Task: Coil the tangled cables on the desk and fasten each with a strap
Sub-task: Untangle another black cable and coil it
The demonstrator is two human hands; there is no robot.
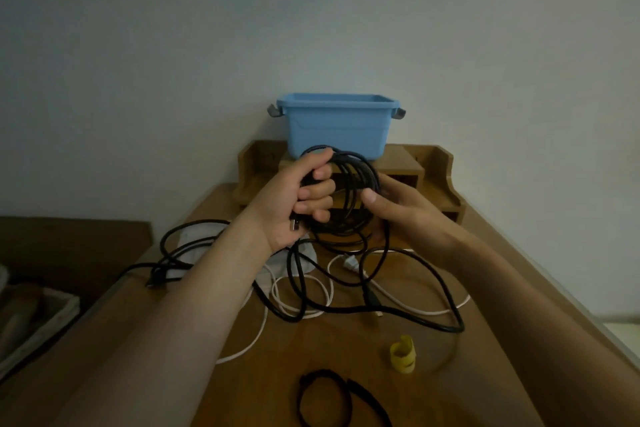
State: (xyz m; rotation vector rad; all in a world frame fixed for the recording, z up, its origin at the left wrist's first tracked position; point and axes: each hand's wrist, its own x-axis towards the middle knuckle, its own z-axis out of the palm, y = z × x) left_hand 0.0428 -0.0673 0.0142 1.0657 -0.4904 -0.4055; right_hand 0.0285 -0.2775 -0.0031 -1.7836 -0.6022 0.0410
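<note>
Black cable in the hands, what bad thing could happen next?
The loose tail of the black cable crosses the white cable on the desk, so winding may snag or drag it. The yellow strap lies away from both hands; if the left hand or right hand lets go to fetch it, the coil could spring open.

Black on the coiled cable (360, 167) and on the near strap loop (322, 374). White on the loose cable (429, 312). Plain brown wood on the desk (346, 350). Yellow on the curled strap (402, 354), near right. Light blue on the far bin (337, 130), grey on its handles (273, 111).
</note>
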